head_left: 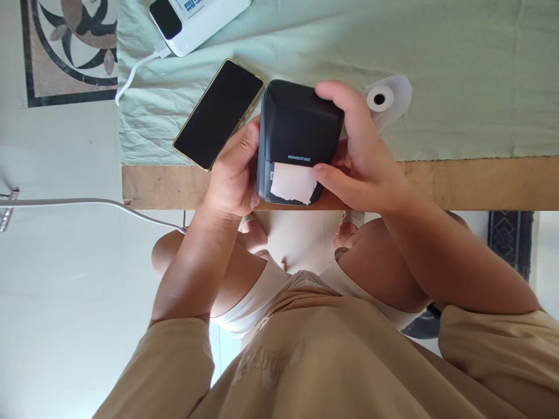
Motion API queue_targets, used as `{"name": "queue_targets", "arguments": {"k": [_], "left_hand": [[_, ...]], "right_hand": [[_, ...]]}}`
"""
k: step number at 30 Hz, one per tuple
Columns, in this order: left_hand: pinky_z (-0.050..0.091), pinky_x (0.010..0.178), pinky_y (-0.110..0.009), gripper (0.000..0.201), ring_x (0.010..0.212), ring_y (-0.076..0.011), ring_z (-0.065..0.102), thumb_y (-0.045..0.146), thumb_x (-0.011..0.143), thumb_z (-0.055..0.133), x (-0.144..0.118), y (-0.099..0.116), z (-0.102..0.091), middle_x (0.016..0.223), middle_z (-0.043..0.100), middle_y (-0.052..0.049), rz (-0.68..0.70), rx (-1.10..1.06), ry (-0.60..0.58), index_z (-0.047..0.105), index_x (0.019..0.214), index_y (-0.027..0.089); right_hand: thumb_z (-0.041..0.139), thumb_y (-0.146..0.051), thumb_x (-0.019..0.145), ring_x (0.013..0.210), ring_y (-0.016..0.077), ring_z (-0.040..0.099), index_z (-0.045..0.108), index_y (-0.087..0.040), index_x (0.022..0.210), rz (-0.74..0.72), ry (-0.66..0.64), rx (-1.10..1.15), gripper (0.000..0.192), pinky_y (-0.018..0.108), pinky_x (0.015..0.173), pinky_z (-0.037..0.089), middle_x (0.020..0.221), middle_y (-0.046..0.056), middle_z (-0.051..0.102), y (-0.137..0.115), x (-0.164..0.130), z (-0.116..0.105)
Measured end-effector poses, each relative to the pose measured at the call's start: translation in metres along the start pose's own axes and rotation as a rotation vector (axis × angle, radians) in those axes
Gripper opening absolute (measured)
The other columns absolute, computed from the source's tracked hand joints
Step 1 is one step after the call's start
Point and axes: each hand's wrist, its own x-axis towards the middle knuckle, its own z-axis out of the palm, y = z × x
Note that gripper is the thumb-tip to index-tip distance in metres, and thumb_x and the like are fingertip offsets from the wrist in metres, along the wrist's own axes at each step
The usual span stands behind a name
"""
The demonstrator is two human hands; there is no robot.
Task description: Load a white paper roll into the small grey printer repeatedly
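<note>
While a white cable (78, 202) trails across the pale floor at the far left, a dark phone (218, 114) lies face up and tilted on the green cloth (458, 75), its lower corner reaching the cloth's edge near the bare wooden table edge (480, 183). Above it a white power bank (196, 17) is cut off by the top of the frame, with its own white lead (135, 67) running off the cloth.

Just right of the phone, the left hand (233, 174) curls against the left side of a small black label printer (297, 137). Its thumb lies along the printer's side wall; the other fingers wrap underneath and cannot be seen, so how tightly they close is not clear. The printer sits at the table's front edge, partly over the cloth and partly over the bare wood, with a short strip of white paper (292, 183) hanging from its front slot, its lower edge ragged.

The right hand (362, 157) clasps the printer from the other side, fingers half closed: the forefinger arches over the top right corner and the thumb tip touches the right edge of the paper strip. The palm hides the printer's right wall.

Behind that hand a white paper roll (386, 99) lies on the cloth, partly covered by the fingers.
</note>
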Motion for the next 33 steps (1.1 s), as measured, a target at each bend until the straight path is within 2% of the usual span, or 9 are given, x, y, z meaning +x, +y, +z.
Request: {"name": "queue_targets", "arguments": {"k": [6,11,13,15,18,20,23,26,33], "left_hand": [[0.061,0.114,-0.055,0.039,0.15,-0.0451,0.064,0.063,0.105,0.065,0.004,-0.003,-0.005,0.095,0.082,-0.011,0.039,-0.048,0.069,0.077,0.092,0.028],[0.063,0.115,-0.055,0.05,0.152,-0.0454,0.063,0.069,0.103,0.061,0.005,-0.001,-0.006,0.108,0.083,-0.015,-0.026,-0.033,-0.115,0.08,0.106,0.023],[0.064,0.113,-0.054,0.047,0.154,-0.0451,0.062,0.071,0.098,0.067,0.002,0.0,-0.003,0.104,0.083,-0.013,-0.013,-0.026,-0.144,0.079,0.102,0.026],[0.065,0.112,-0.052,0.036,0.154,-0.0445,0.063,0.063,0.094,0.077,-0.001,-0.001,0.0,0.102,0.083,-0.011,0.006,-0.013,-0.057,0.076,0.097,0.027],[0.066,0.112,-0.051,0.029,0.155,-0.0438,0.063,0.054,0.094,0.083,-0.003,-0.001,0.003,0.108,0.083,-0.011,0.006,-0.018,0.043,0.075,0.097,0.026],[0.066,0.113,-0.053,0.035,0.155,-0.0446,0.063,0.058,0.091,0.085,-0.004,0.0,0.005,0.116,0.084,-0.012,-0.002,-0.008,-0.028,0.078,0.104,0.026],[0.067,0.111,-0.058,0.048,0.154,-0.0482,0.062,0.065,0.08,0.092,-0.005,0.003,0.008,0.121,0.083,-0.014,-0.012,0.042,-0.127,0.081,0.106,0.026],[0.068,0.109,-0.059,0.054,0.154,-0.0481,0.062,0.073,0.077,0.092,-0.006,0.002,0.012,0.12,0.082,-0.014,-0.015,0.055,-0.081,0.079,0.102,0.027],[0.066,0.087,-0.046,0.062,0.133,-0.043,0.072,0.086,0.08,0.084,-0.008,-0.001,0.005,0.102,0.079,-0.011,0.033,0.198,-0.173,0.083,0.106,0.03]], "right_hand": [[0.068,-0.039,0.091,0.159,0.0349,0.055,0.044,-0.033,0.163,-0.182,0.037,-0.203,0.076,0.061,0.13,0.056,0.169,0.007,0.057,-0.005,-0.004,-0.005],[0.073,-0.053,0.09,0.146,0.0341,0.064,0.058,-0.03,0.151,-0.148,0.096,-0.332,0.067,0.048,0.097,0.07,0.162,0.013,0.06,-0.015,-0.002,-0.015],[0.077,-0.06,0.086,0.129,0.0326,0.07,0.065,-0.03,0.14,-0.08,0.145,-0.382,0.062,0.044,0.082,0.068,0.147,0.014,0.067,-0.021,-0.001,-0.019],[0.079,-0.061,0.086,0.096,0.0252,0.072,0.066,-0.031,0.13,-0.038,0.195,-0.403,0.054,0.04,0.073,0.061,0.107,0.007,0.073,-0.026,-0.001,-0.02],[0.071,-0.055,0.096,0.055,0.0117,0.05,0.064,-0.03,0.123,-0.073,0.3,-0.34,0.037,0.033,0.061,0.046,0.069,-0.006,0.052,-0.03,-0.005,-0.019],[0.065,-0.051,0.102,0.051,0.0065,0.047,0.063,-0.029,0.118,-0.093,0.377,-0.27,0.027,0.03,0.058,0.04,0.083,-0.006,0.062,-0.033,-0.007,-0.016],[0.066,-0.044,0.105,0.064,0.0051,0.066,0.059,-0.027,0.105,-0.127,0.498,-0.091,0.018,0.027,0.051,0.041,0.117,-0.003,0.071,-0.035,-0.005,-0.012],[0.063,-0.032,0.102,0.07,0.0083,0.069,0.046,-0.027,0.09,-0.133,0.605,0.019,0.022,0.025,0.048,0.043,0.105,-0.002,0.07,-0.035,-0.001,-0.008],[0.067,-0.026,0.09,0.062,0.0129,0.059,0.066,-0.026,0.096,-0.119,0.313,-0.473,0.006,0.032,0.062,0.039,0.081,-0.004,0.077,-0.025,-0.002,-0.009]]}}
